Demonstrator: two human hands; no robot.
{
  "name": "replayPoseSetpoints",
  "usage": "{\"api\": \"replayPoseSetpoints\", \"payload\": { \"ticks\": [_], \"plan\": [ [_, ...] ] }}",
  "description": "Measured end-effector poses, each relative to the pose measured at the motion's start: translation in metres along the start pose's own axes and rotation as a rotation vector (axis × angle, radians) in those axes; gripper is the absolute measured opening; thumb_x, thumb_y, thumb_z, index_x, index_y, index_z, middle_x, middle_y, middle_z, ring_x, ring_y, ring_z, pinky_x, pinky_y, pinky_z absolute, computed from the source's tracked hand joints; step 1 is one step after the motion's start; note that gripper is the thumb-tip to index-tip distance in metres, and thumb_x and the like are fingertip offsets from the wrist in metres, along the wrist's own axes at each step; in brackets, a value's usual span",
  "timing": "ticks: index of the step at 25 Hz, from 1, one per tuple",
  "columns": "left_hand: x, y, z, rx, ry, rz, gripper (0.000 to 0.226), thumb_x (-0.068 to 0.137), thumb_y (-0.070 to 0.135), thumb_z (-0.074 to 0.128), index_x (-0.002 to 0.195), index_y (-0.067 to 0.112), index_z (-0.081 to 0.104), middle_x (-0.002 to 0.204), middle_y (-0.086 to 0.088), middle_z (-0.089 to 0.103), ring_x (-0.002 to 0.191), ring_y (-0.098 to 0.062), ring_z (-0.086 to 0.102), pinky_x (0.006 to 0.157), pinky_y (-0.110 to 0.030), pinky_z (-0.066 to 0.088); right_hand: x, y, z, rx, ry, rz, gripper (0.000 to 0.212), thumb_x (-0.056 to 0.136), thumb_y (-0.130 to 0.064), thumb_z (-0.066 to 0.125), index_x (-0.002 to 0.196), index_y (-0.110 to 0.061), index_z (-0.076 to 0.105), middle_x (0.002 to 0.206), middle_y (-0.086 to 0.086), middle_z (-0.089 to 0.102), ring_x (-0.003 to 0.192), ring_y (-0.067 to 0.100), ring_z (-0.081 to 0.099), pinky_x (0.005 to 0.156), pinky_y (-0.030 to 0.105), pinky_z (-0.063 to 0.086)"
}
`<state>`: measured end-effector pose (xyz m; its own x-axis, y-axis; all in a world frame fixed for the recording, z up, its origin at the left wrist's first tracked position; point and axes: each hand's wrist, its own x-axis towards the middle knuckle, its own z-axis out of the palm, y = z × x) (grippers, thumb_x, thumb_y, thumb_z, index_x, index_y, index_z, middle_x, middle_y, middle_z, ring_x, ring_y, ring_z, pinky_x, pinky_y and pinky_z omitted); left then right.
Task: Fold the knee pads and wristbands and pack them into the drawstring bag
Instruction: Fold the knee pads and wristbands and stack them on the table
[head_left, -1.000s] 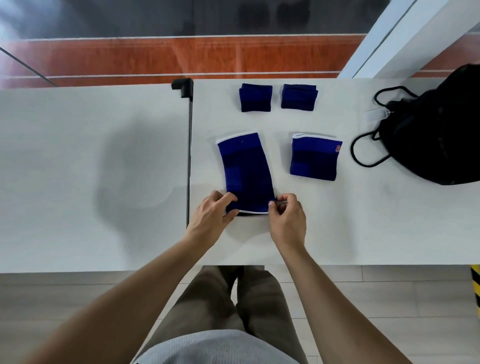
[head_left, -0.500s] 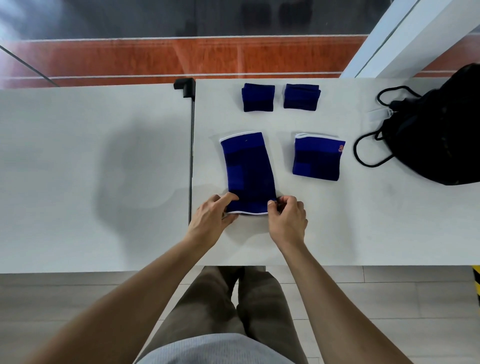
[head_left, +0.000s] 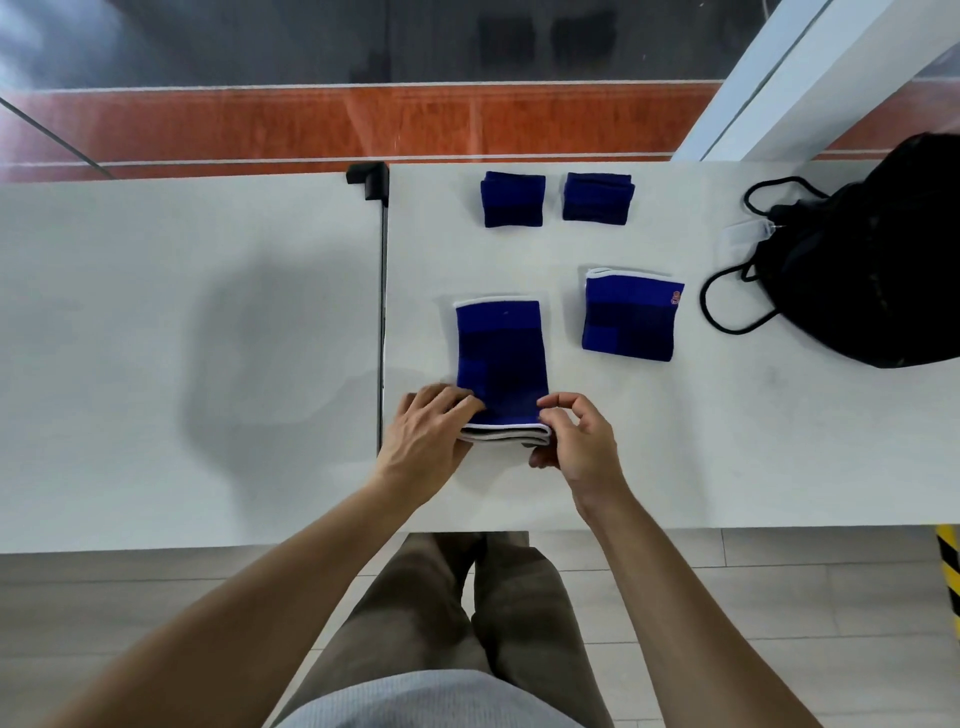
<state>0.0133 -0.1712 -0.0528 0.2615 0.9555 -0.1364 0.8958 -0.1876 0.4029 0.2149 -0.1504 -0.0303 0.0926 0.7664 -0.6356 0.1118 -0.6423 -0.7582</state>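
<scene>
A long blue knee pad (head_left: 501, 358) with white trim lies flat on the white table (head_left: 675, 441). My left hand (head_left: 431, 431) pinches its near left corner, and my right hand (head_left: 576, 441) pinches its near right corner. The near hem is lifted slightly off the table. A second knee pad (head_left: 631, 317), folded in half, lies to the right. Two folded dark blue wristbands (head_left: 513, 199) (head_left: 597, 199) sit side by side at the table's far edge. The black drawstring bag (head_left: 872, 265) rests at the far right, cords trailing leftward.
A second white table (head_left: 182, 338) adjoins on the left, with a narrow gap and a black clamp (head_left: 370, 179) between them. A small clear plastic piece (head_left: 743, 236) lies beside the bag. Beyond the tables are an orange floor and a white pillar (head_left: 810, 67).
Both hands have raised the knee pad's near hem off the table, so the white underside of the edge now shows. The other items have not moved.
</scene>
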Motion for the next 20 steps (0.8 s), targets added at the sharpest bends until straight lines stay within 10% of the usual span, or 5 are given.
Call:
{"api": "replayPoseSetpoints", "payload": {
  "ticks": [6,12,20],
  "plan": [
    [0.004,0.000,-0.023,-0.153,-0.138,0.038,0.026,0.090,0.021,0.064,0.116,0.024,0.064,0.103,0.003,0.072,0.096,-0.021,0.064,0.083,-0.035,0.049,0.010,0.023,-0.032,-0.785,-0.105,-0.582,0.045,0.090,-0.016,0.071,0.131,-0.030,0.059,0.137,-0.008,0.058,0.125,0.011,0.051,0.102,0.030,0.041],
    [0.023,-0.007,-0.032,-0.724,-0.072,-0.605,0.011,0.089,0.036,0.070,0.089,0.026,0.068,0.073,0.006,0.071,0.057,-0.006,0.058,0.055,-0.024,0.044,0.030,0.006,-0.012,-0.416,-0.134,-0.189,0.021,0.102,-0.033,0.052,0.116,-0.023,0.064,0.106,-0.004,0.070,0.098,0.014,0.065,0.082,0.025,0.053],
    [0.042,-0.006,-0.019,-0.712,-0.032,-0.727,0.015,0.095,0.041,0.056,0.085,0.030,0.058,0.069,0.006,0.073,0.067,-0.017,0.069,0.060,-0.031,0.047,0.042,0.006,0.005,-0.482,0.029,-0.173,0.025,0.102,-0.039,0.052,0.112,-0.017,0.060,0.100,-0.004,0.065,0.086,0.014,0.062,0.059,0.018,0.043]
  ]
}}
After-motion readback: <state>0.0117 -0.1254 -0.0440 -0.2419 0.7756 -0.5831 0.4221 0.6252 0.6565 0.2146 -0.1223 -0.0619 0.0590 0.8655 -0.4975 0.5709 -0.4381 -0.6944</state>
